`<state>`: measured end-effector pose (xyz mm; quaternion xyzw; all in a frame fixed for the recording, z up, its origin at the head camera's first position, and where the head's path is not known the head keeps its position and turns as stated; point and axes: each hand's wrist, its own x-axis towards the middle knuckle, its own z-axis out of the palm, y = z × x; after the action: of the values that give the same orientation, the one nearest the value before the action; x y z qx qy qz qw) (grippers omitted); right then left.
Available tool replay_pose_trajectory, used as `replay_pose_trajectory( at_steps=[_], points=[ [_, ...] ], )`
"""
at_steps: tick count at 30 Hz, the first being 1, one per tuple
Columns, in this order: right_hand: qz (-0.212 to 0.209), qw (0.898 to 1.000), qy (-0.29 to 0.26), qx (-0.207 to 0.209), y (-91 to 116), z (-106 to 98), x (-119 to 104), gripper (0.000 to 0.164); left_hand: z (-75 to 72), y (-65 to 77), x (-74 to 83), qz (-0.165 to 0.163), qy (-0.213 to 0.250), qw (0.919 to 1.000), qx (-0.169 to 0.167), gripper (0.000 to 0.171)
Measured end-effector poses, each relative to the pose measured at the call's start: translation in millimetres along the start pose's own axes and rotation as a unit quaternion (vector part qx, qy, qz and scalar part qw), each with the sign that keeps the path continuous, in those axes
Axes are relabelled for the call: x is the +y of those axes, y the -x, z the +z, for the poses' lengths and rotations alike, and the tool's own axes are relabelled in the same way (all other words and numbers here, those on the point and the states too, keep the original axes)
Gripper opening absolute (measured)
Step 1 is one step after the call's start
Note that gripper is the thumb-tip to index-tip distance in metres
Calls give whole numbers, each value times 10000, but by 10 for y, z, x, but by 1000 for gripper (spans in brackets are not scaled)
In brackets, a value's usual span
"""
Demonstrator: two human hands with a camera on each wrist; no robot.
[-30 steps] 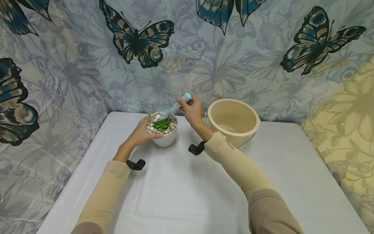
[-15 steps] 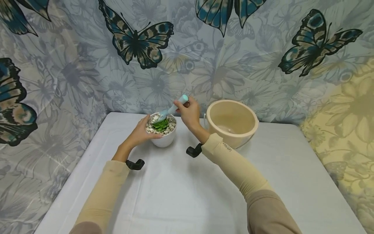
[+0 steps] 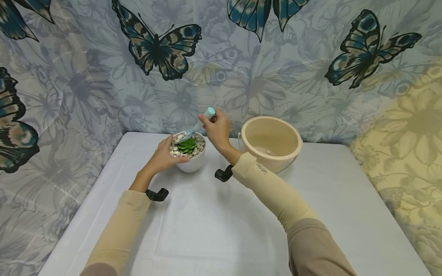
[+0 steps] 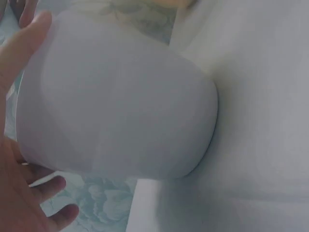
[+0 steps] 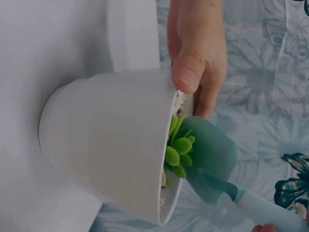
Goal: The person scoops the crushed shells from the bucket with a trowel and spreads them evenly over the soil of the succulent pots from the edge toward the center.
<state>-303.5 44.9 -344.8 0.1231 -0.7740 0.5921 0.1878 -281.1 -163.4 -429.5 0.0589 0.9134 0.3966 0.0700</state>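
Observation:
A white flowerpot (image 3: 193, 165) stands on the table, filled with pale pebbles (image 3: 199, 148) around a green succulent (image 3: 187, 146). My left hand (image 3: 161, 156) holds the pot from its left side, thumb over the near rim and fingers spread round the far side. In my right hand (image 3: 220, 130) I grip the pale blue handle of a small trowel (image 3: 197, 126), tilted down into the pot. Seen from the right wrist, the trowel's translucent blade (image 5: 215, 150) lies beside the succulent's leaves at the pot's mouth; its tip is hidden behind them.
Right of the pot, close to my right forearm, a beige bucket (image 3: 269, 132) with a thin handle stands at the table's back edge. A white cloth covers the table (image 3: 207, 222). Butterfly-patterned fabric (image 3: 186, 92) hangs directly behind it.
The right hand has shifted left, and the trowel handle stands slightly steeper over the pot. The left hand keeps its hold on the pot. The whole head view has drifted slightly.

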Motion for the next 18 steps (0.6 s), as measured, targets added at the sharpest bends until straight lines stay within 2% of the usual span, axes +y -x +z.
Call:
replay_pose_trajectory(
  at_steps=[4, 7, 12, 18],
  points=[
    [-78, 9998, 194, -39, 7, 24, 1, 27, -19, -31, -20, 28, 249, 9996, -137, 126],
    [-60, 9999, 156, -14, 10, 26, -25, 27, -4, -34, -14, -19, 318, 9994, -115, 126],
    [-57, 9999, 93, 2, 4, 16, -63, 26, 3, -14, 14, -96, 148, 9998, -6, 126],
    [-209, 9997, -127, 75, -9, -8, -88, 26, -59, -2, 42, -53, -77, 9998, -160, 128]
  ],
)
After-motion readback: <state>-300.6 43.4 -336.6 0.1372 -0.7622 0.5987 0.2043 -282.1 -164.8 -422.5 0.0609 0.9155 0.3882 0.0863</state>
